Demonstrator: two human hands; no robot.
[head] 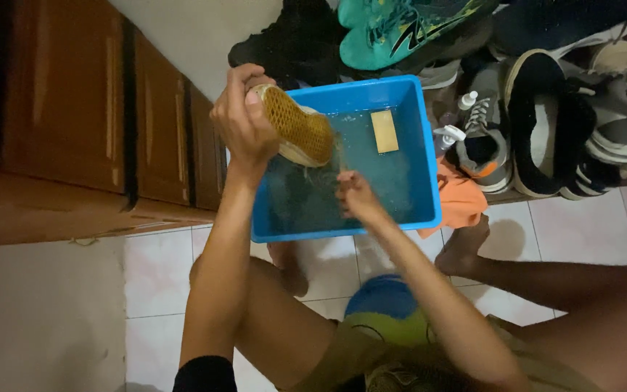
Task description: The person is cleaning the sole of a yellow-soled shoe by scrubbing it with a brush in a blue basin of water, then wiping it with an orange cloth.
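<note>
A pale shoe with a yellow waffle-patterned rubber sole (295, 129) is held sole-up over the near left corner of a blue rectangular plastic tub of water (419, 156). The left hand (243, 120) grips its heel end, fingers wrapped around it. The right hand (355, 196) sits just below the toe, at its wet laces; I cannot tell whether its fingers pinch them. A yellow sponge block (384, 131) floats further back. Assorted shoes (546, 123) crowd beyond the tub.

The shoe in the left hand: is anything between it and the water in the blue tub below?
Nothing visible. The left hand holds the shoe, sole up, over the blue tub. The right hand is lower beside it, and the yellow sponge floats off to the side.
</note>
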